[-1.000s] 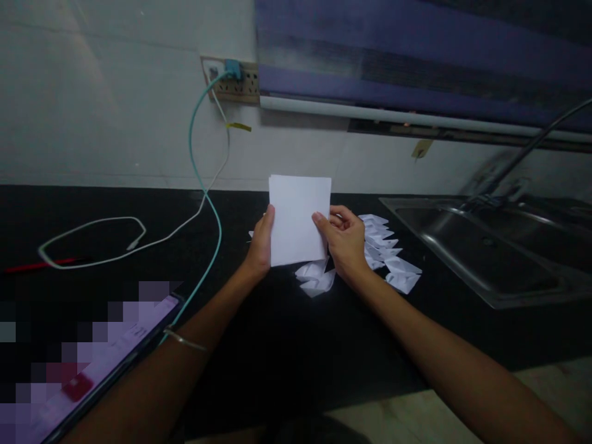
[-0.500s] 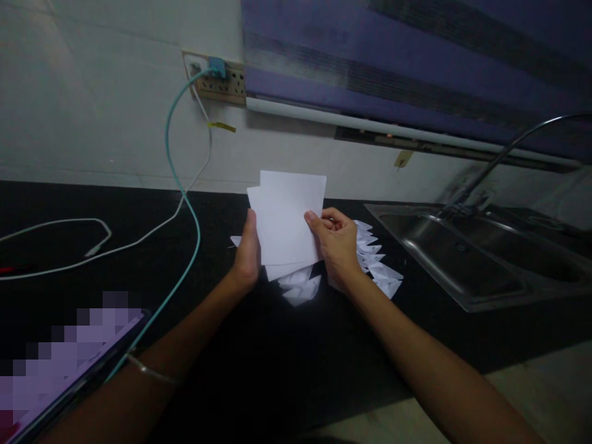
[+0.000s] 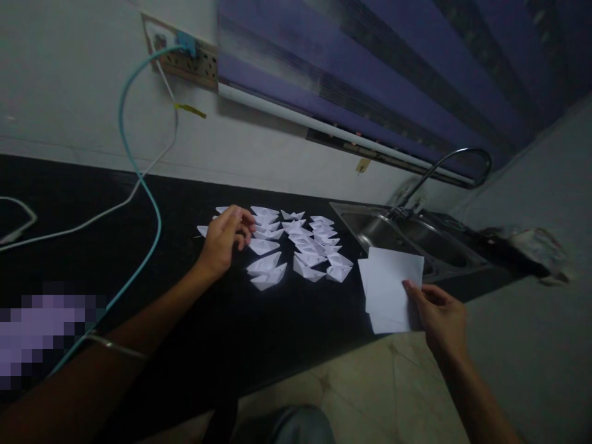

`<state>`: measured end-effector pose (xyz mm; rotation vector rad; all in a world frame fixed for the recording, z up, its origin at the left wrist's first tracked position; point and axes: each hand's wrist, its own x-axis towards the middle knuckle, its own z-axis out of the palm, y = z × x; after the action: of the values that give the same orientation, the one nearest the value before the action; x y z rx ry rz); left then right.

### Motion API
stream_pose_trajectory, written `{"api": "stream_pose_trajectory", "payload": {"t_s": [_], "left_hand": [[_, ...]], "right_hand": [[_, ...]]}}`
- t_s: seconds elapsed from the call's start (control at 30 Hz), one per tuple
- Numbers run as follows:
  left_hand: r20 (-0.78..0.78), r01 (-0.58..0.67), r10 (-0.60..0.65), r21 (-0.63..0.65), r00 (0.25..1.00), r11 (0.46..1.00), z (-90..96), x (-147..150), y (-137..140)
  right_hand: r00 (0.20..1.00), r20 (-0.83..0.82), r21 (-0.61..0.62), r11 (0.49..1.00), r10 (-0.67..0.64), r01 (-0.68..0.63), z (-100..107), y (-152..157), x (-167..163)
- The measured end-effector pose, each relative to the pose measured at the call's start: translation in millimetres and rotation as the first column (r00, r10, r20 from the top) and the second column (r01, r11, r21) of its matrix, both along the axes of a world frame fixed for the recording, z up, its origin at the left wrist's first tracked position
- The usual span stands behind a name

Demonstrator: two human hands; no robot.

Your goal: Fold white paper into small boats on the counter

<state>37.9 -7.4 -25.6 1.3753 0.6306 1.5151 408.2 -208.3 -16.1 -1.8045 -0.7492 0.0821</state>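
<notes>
Several white folded paper boats (image 3: 309,258) stand in rough rows on the black countertop (image 3: 185,345). My right hand (image 3: 441,314) pinches a few overlapping sheets of white paper (image 3: 393,290) at their right edge, thumb on top, out over the counter's front edge. Above the left-hand rows of boats is my left hand (image 3: 226,240), its fingers loosely bent and apart with nothing in them. It hides some of the boats behind it; whether it touches any I cannot tell.
A steel double sink (image 3: 370,228) with a curved tap (image 3: 444,160) is set in the counter at the right. A teal cable (image 3: 152,203) and a white cable (image 3: 102,216) run from the wall socket (image 3: 198,65). A blurred purple screen-like area (image 3: 46,333) lies at lower left.
My left hand has let go of the paper sheets and moved left. The right hand has carried them right, uncovering the boats. The view has turned to the right.
</notes>
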Motion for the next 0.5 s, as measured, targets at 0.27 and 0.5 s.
{"api": "stream_pose_trajectory", "payload": {"t_s": [0.27, 0.5], "left_hand": [[-0.065, -0.042, 0.044, 0.031, 0.997, 0.999, 2.0, -5, 3], [-0.12, -0.03, 0.037, 0.056, 0.992, 0.998, 0.5, -5, 3]], "right_hand": [[0.975, 0.21, -0.189, 0.981, 0.078, -0.037, -18, 12, 11], [0.885, 0.465, -0.096, 0.995, 0.029, 0.018, -40, 14, 19]]}}
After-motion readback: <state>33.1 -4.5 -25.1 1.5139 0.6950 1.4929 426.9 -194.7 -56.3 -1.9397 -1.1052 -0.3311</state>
